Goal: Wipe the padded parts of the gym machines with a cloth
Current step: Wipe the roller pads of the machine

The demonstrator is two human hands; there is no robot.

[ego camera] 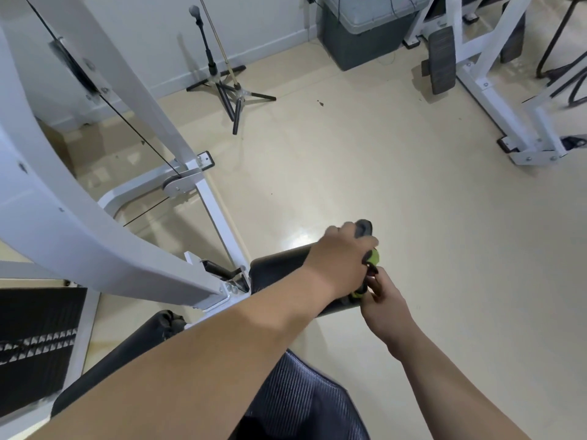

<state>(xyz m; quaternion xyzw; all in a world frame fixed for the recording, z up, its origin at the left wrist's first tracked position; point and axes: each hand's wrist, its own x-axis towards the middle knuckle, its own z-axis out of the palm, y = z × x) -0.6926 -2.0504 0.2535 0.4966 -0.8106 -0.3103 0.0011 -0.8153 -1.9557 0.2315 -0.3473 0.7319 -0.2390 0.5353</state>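
Note:
My left hand (340, 255) reaches across a black roller pad (276, 268) and grips a grey and green object (365, 230), possibly a spray bottle; most of it is hidden by the fingers. Just below, my right hand (386, 301) pinches the lower green and black part of the same object (360, 293) with its fingertips. A second black roller pad (104, 369) lies under my left forearm. A ribbed dark seat pad (301, 404) is at the bottom centre. No cloth is plainly visible.
The white machine frame (104, 223) with its cable and pulley (176, 185) fills the left. A black patterned pad (35, 344) sits at the lower left. A tripod stand (228, 90), a grey bin (362, 36) and another white machine (508, 100) stand on the beige floor.

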